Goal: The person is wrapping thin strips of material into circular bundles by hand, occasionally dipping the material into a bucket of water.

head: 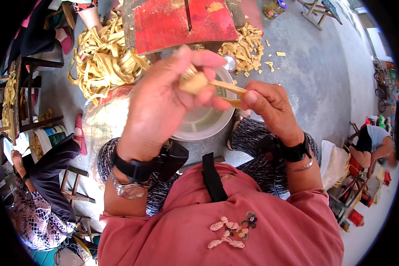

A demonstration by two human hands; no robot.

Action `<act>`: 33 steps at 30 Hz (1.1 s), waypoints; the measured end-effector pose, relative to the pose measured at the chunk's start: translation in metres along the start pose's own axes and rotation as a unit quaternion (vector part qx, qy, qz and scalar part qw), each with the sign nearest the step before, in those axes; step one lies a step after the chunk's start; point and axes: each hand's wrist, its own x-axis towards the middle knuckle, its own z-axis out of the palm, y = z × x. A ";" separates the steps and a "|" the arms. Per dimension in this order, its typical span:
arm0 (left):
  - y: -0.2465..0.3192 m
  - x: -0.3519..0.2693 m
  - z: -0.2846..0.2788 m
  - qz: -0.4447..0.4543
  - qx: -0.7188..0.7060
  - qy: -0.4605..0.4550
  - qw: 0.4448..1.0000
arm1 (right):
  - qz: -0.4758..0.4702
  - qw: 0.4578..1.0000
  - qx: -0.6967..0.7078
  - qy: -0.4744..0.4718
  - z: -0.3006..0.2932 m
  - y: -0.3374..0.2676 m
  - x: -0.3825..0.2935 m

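Note:
My left hand [163, 96], palm up and slightly blurred, holds a small bundle of pale yellow plant-like strips [193, 81] in its curled fingers. On its right, my right hand [272, 106] pinches the end of a twisted strip [229, 87] that runs from the bundle; a second strip lies just below it between the hands. Under both hands stands a translucent white plastic basin [206, 131] with liquid in it, partly hidden by them. A large heap of long yellow strips [103, 63] lies at the upper left.
Ahead is a red board [186, 23] with a dark slot or bar. Short cut pieces [247, 46] lie scattered beside it, near a round metal lid [230, 63] and a lidded jar [274, 9]. Other people sit at left and far right, with wooden stools [76, 186] at left.

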 end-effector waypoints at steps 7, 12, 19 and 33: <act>0.014 0.005 0.003 0.042 0.060 0.030 0.997 | -0.025 0.998 -0.032 0.046 0.000 0.003 -0.004; 0.006 0.005 0.009 -0.016 0.312 0.115 0.943 | -0.019 0.995 -0.064 0.073 -0.003 0.005 -0.002; 0.006 0.008 0.009 0.015 0.307 0.160 0.938 | 0.071 0.997 -0.014 0.029 0.002 0.002 0.002; 0.021 0.007 0.002 0.060 0.220 0.160 0.960 | -0.041 0.999 -0.019 0.004 0.005 -0.014 0.027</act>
